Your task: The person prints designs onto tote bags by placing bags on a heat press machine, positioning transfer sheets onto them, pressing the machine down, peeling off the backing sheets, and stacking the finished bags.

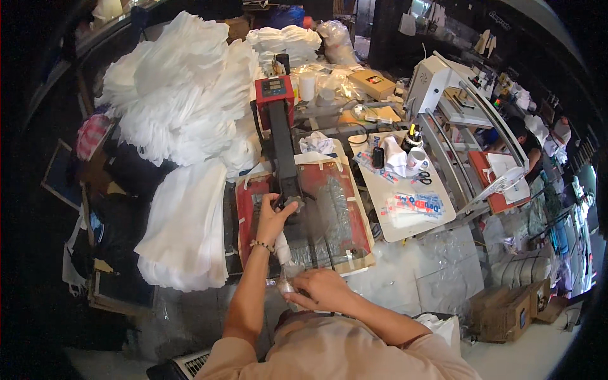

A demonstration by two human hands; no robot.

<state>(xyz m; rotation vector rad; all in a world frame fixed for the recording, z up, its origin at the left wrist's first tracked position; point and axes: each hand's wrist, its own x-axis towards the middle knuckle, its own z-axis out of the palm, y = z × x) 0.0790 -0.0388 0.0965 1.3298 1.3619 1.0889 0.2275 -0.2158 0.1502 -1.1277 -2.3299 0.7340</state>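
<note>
A heat press [282, 142] with a red control box and a long black arm stands in front of me. My left hand [275, 218] is at the front end of that arm, thumb and fingers curled round a small dark part of it. Below that hand a white-wrapped handle [282, 250] slants down toward my body. My right hand [323, 290] is closed on the handle's shiny lower end; its fingertips partly hide that end. The red press bed [310, 170], edged with tape and partly covered by grey film, lies under the arm.
A big heap of white cloth [180, 82] and a flat white stack [187, 221] sit left of the press. On the right, a white board [405, 209] bears a mug [416, 158], scissors [423, 178] and cloth. Behind it stands a metal-framed machine [430, 82]. Cardboard boxes [506, 310] lie lower right.
</note>
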